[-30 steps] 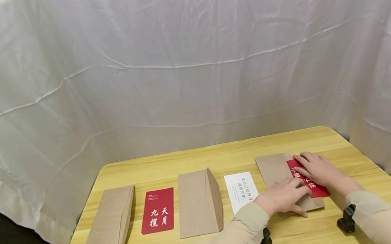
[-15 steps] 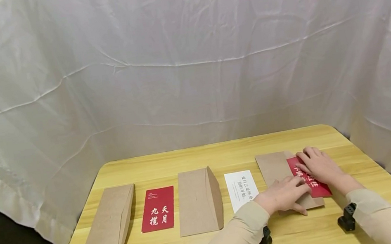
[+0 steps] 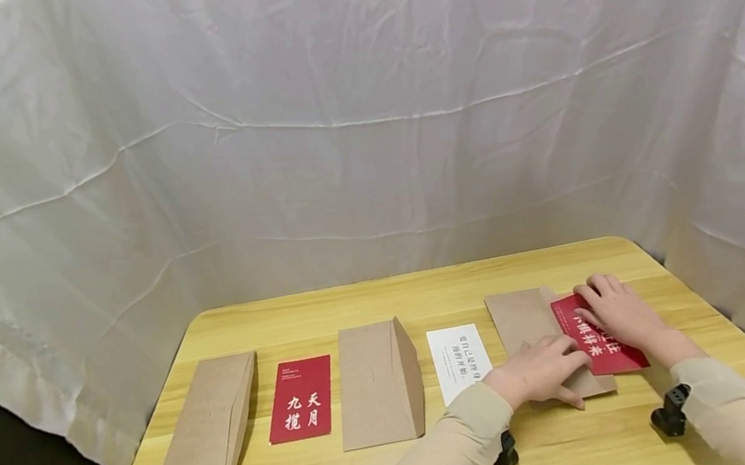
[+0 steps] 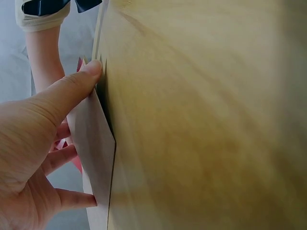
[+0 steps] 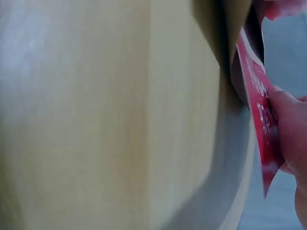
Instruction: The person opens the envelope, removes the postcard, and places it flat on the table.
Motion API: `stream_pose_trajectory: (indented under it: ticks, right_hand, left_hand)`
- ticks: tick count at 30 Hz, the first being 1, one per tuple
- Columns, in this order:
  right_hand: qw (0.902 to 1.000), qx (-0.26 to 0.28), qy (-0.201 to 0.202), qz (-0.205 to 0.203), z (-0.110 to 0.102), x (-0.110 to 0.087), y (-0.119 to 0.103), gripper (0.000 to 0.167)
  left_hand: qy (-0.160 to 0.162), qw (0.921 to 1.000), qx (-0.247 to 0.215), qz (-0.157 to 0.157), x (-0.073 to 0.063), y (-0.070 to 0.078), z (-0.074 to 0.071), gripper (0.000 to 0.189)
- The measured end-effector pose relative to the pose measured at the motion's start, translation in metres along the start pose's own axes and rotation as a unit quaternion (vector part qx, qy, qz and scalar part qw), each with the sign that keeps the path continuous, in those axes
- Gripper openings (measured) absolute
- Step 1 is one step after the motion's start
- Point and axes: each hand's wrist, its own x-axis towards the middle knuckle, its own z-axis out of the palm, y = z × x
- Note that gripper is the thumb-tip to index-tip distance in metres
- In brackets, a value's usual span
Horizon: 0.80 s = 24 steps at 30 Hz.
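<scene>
My right hand (image 3: 623, 315) grips the right part of a red card (image 3: 594, 360) with white Chinese characters. In the right wrist view the card (image 5: 261, 112) slants between thumb and fingers, its other end inside the mouth of a brown paper envelope (image 5: 235, 62). That envelope (image 3: 516, 315) lies at the table's right side, its open end toward my right hand. My left hand (image 3: 542, 369) rests on it with spread fingers. The left wrist view has the left thumb at the edge of the envelope (image 4: 98, 143) and the other fingertips pressing its face.
Left of the hands lie a white printed card (image 3: 458, 359), a second brown envelope (image 3: 371, 387), another red card (image 3: 300, 397) and a third envelope (image 3: 199, 424) on the wooden table (image 3: 424, 297). A pale curtain (image 3: 360, 147) hangs behind the table.
My right hand has moved to the right with the red card, and more of the card shows outside the envelope. My left hand has stayed in place on the envelope.
</scene>
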Motion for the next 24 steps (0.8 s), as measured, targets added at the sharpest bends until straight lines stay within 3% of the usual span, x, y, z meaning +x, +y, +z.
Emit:
stream_pose_trajectory:
  ticks: [14, 24]
  right_hand:
    - [0.9996, -0.01, 0.024, -0.002, -0.012, -0.009, 0.009, 0.043]
    - [0.9996, -0.02, 0.02, 0.009, -0.015, -0.013, 0.019, 0.043]
  left_hand:
    - [0.014, 0.9998, 0.006, 0.008, -0.002, 0.001, 0.0, 0.061]
    - [0.013, 0.9998, 0.011, 0.01, -0.003, 0.001, -0.001, 0.061]
